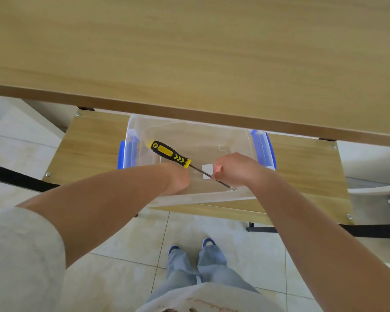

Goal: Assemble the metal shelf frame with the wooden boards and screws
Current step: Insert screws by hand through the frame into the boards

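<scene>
The shelf looked almost done: the lower board sat under the top board with screws in its corners. On the lower board stood a clear box, and over it the right hand pinched the screwdriver by its metal shaft. The left hand was by the box's near edge, but I could not tell how its fingers lay.

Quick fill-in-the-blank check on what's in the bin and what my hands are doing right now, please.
1. The right hand pinches the screwdriver by its metal ____.
2. The clear bin has ____ latches.
3. The bin sits on the wooden ____ below the tabletop.
4. The left hand reaches into the ____.

Missing: shaft; blue; board; bin
</scene>
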